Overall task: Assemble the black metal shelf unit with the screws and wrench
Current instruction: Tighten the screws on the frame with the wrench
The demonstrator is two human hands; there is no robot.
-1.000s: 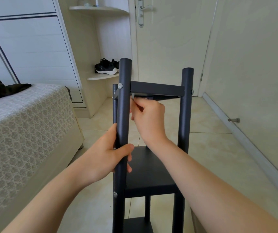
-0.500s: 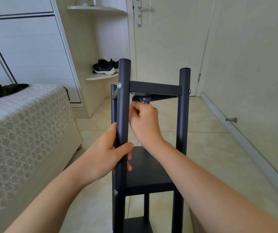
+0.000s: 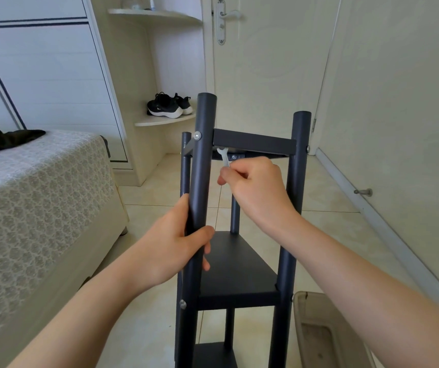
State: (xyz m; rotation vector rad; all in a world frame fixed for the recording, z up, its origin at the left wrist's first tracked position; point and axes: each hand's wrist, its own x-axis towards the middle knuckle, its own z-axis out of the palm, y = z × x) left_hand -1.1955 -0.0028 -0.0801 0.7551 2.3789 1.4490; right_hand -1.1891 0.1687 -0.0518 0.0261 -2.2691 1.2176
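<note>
Seemingly stiff and light, the shelf unit [image 3: 239, 266] is gripped at its post [image 3: 202, 168] by the left hand [image 3: 170, 245], the thin wrench [image 3: 223, 156] pinched by the right hand [image 3: 255, 187].

- The left hand [image 3: 171, 245] grips a shelf post [image 3: 203, 168], thumb across the front and fingers curled behind.
- The right hand [image 3: 256, 187], higher and to the left hand's right, pinches a small wrench [image 3: 223, 156], forearm extended.
</note>
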